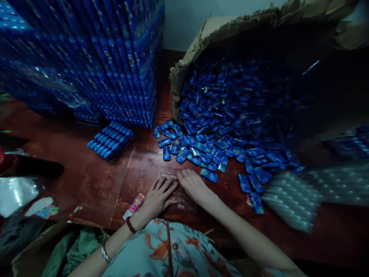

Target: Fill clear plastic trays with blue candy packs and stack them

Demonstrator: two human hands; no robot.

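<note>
Both my hands rest on a clear plastic sheet or tray [182,200] lying on the red-brown table [144,163] in front of my body. My left hand [159,195] has its fingers spread over the plastic's left side. At its upper right part, my right hand [193,184] has its fingers bent and close together; what its fingertips pinch, if anything, is too small to make out. Just beyond my hands lies a loose spread of small blue packs [209,175]. A pink and yellow packet [137,202] is beside my left wrist.
Tall stacks of blue packs [115,69] stand at the back left, with a small block of them [111,141] in front. A torn carton [176,84] spills blue packs at the back right. Clear blister trays [292,200] lie right. A dark cylinder [37,166] lies left.
</note>
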